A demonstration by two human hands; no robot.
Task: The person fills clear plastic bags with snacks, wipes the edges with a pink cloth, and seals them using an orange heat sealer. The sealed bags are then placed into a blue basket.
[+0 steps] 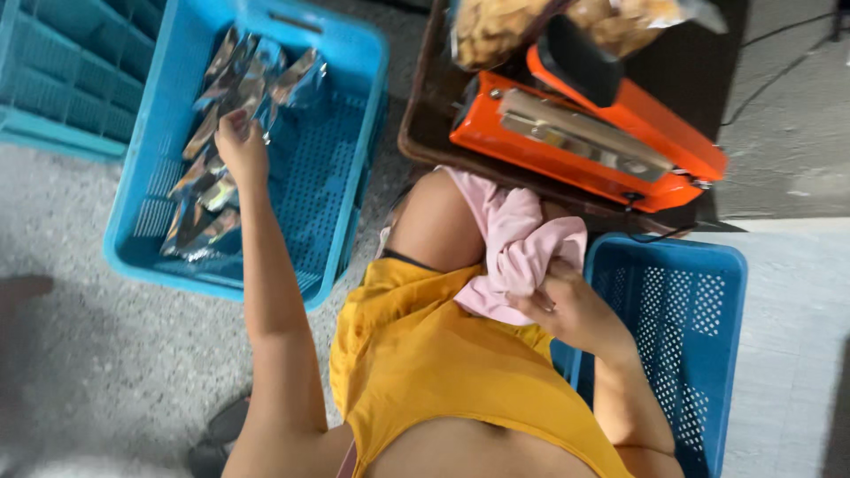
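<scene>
My left hand [237, 146] reaches into a blue plastic crate [354, 190] on the floor and rests on a row of shiny foil packets [205, 181] along its left side; its fingers curl around one packet. My right hand [567, 305] lies on my lap, gripping a crumpled pink cloth [518, 243] above the yellow garment I wear. An orange heat sealer [584, 137] with a black knob sits on a low brown tray table in front of my knee.
A second blue crate [699, 336] stands by my right side. Another teal crate [62, 80] is at the far left. Clear bags of snacks [496, 26] lie behind the sealer. A black cord [761, 80] crosses the concrete floor at right.
</scene>
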